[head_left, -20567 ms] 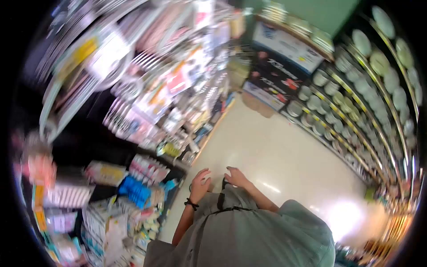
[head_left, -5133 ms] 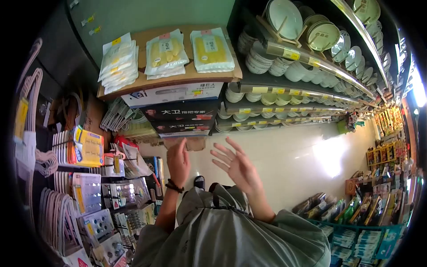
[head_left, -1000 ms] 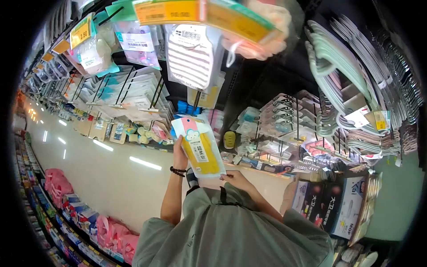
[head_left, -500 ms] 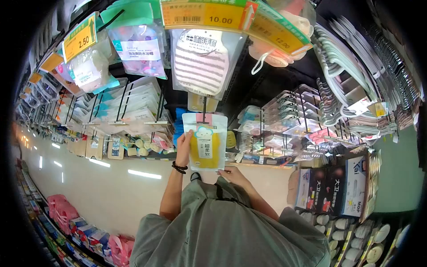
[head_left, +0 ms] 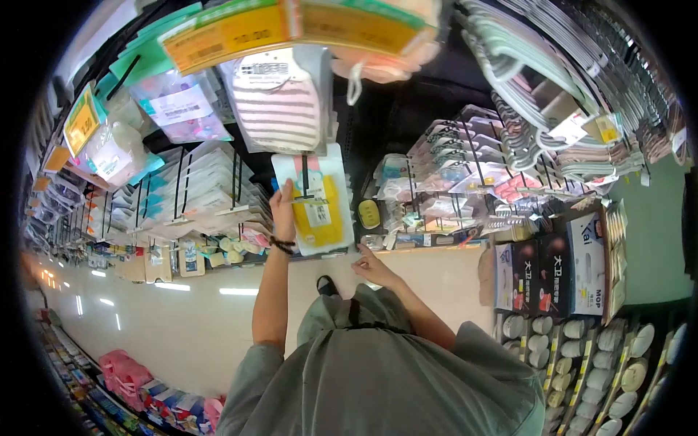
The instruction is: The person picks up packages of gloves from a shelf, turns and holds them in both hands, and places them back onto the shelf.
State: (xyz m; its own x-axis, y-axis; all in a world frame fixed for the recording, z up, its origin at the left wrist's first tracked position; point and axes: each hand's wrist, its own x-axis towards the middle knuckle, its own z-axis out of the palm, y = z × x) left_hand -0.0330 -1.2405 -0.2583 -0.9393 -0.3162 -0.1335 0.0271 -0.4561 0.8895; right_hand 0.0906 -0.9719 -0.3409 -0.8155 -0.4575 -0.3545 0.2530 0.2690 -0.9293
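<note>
A flat white-and-yellow pouch (head_left: 329, 211) with Chinese lettering is upright at the shelf; what it contains I cannot make out. My left hand (head_left: 283, 216) grips its left edge, thumb over the front. A black display hook (head_left: 305, 178) crosses the pouch's upper part; whether the pouch hangs on it I cannot tell. Below the pouch's lower right corner is my right hand (head_left: 376, 269), apart from it, fingers loosely spread and holding nothing. Just above the pouch hangs a packaged striped bath mitt (head_left: 278, 109).
Yellow price tags (head_left: 225, 36) stick out overhead. Packaged shower caps (head_left: 178, 105) hang at left, hangers (head_left: 523, 65) at upper right. Mop boxes (head_left: 556, 272) stand at right above several white rolled items (head_left: 574, 349). Pink goods (head_left: 125, 378) lie at lower left.
The pouch has moved up and left with my left hand, so the hook now overlaps it. My right hand has come off its lower edge. The view has turned somewhat.
</note>
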